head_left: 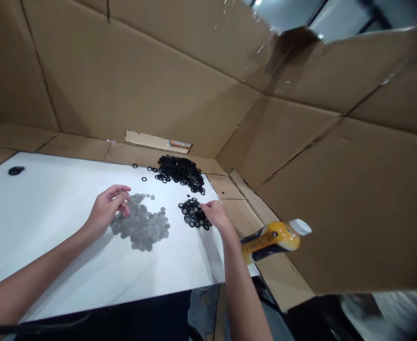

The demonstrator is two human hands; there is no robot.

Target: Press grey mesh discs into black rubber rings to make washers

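My left hand (pixel 111 204) hovers at the left edge of a spread of small grey translucent discs (pixel 142 229). Its fingers are loosely bent and apart, with nothing visible in them. At the right, my right hand (pixel 214 214) touches the edge of a small heap of black rings (pixel 194 213), some with grey centres. Those fingers are closed together, and whatever they pinch is hidden. Behind this heap lies a larger pile of plain black rings (pixel 180 171), a few of them scattered to its left.
A white board (pixel 62 199) covers the work surface, with a few black rings (pixel 16 170) at its far left. Tall cardboard walls (pixel 151 80) enclose the back and right. A yellow bottle with a white cap (pixel 274 239) lies beside my right forearm.
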